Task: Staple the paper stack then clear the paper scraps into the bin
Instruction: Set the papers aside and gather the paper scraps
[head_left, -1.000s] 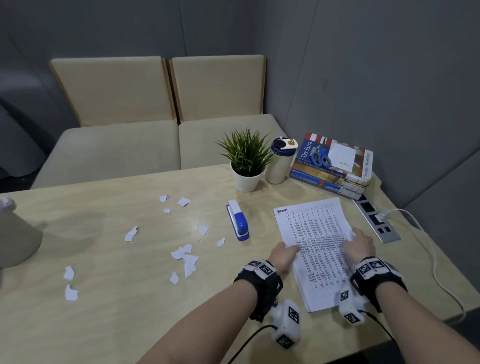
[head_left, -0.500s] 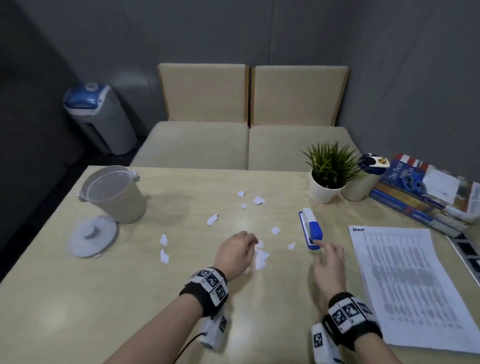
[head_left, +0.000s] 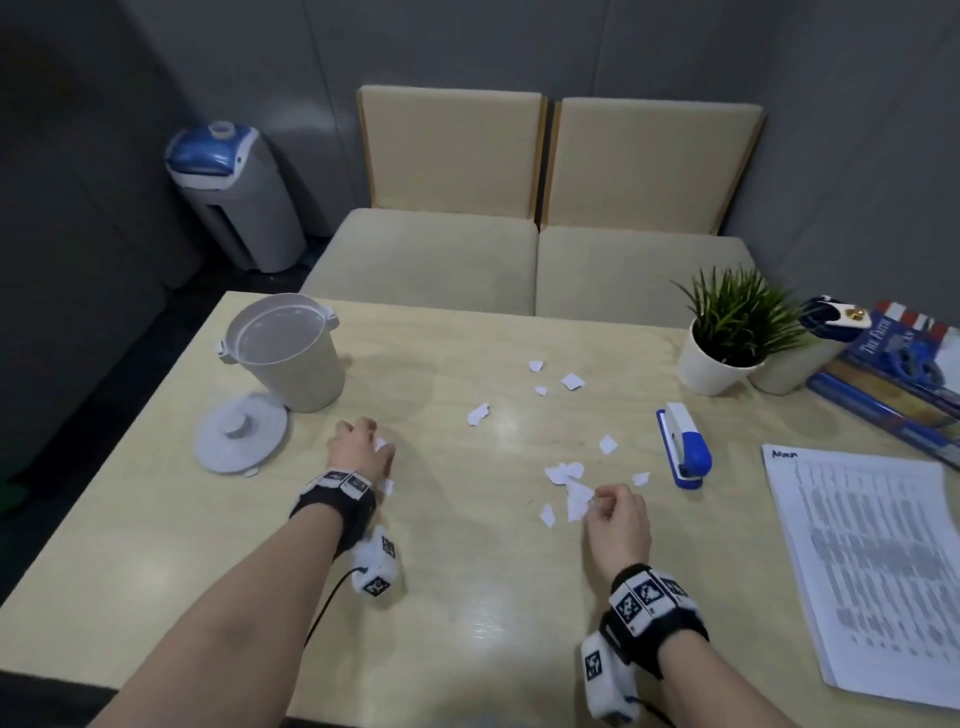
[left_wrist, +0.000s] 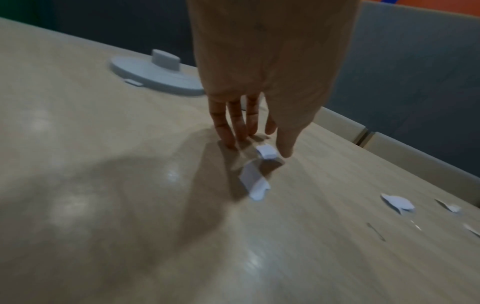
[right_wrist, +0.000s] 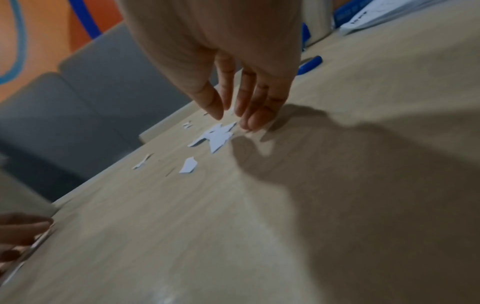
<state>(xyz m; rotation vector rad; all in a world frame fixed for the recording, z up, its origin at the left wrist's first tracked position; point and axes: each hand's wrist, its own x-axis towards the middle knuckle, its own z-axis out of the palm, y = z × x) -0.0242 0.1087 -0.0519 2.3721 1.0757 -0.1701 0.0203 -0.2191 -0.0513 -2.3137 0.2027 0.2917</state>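
Note:
Torn white paper scraps (head_left: 563, 475) lie scattered over the middle of the wooden table (head_left: 467, 597). My right hand (head_left: 602, 501) reaches down onto the nearest cluster of scraps (right_wrist: 218, 135); its straight fingertips (right_wrist: 255, 121) touch the cluster's edge. My left hand (head_left: 371, 447) is over two scraps near the bin lid (head_left: 239, 439). Its fingers (left_wrist: 231, 131) touch the table, and a curled scrap (left_wrist: 266, 152) lies against the thumb. The open white bin (head_left: 291, 358) stands at the far left. The blue stapler (head_left: 685, 449) and the printed paper stack (head_left: 872, 566) lie to the right.
A potted plant (head_left: 727, 338), a tumbler (head_left: 795, 364) and stacked books (head_left: 904, 379) line the far right edge. Two beige seats (head_left: 545, 260) stand behind the table. A grey and blue appliance (head_left: 234, 197) sits on the floor, far left.
Both hands left the paper stack. The left hand moved left to the scraps by the lid. The right hand pulled back from the stapler to the scrap cluster. The view swung left.

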